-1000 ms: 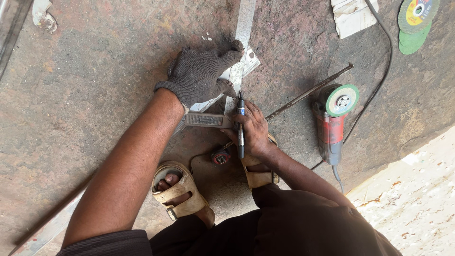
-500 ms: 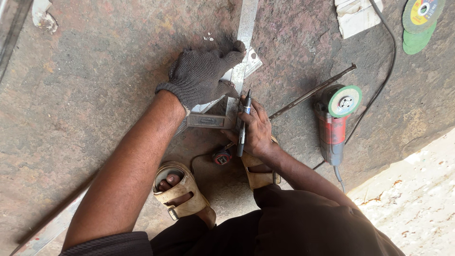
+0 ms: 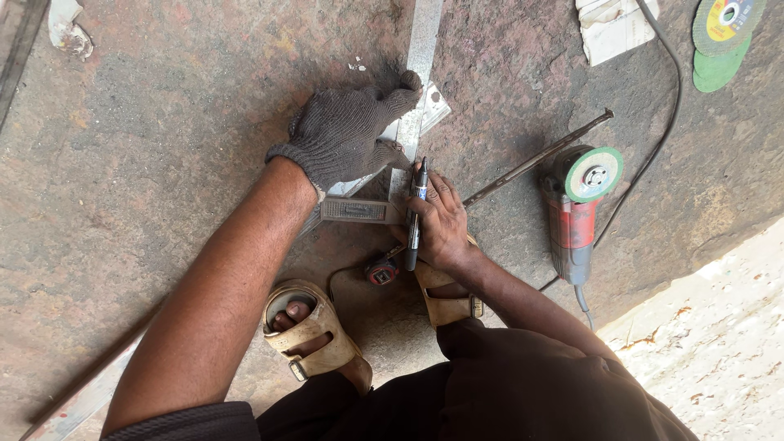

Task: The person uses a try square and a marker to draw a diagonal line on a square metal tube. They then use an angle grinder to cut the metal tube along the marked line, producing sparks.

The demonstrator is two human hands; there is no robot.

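One glove, bare arms, tan sandals.
Left hand wears a dark grey knit glove with ribbed cuff; right hand is bare. Both forearms uncovered, dark sleeve edge at left elbow. Dark trousers. Tan strapped sandals with buckles, dusty.

A long flat grey metal strip lies on the stained floor, running up out of view. A metal try square lies across its near end. A dark marker pen points tip-up along the strip
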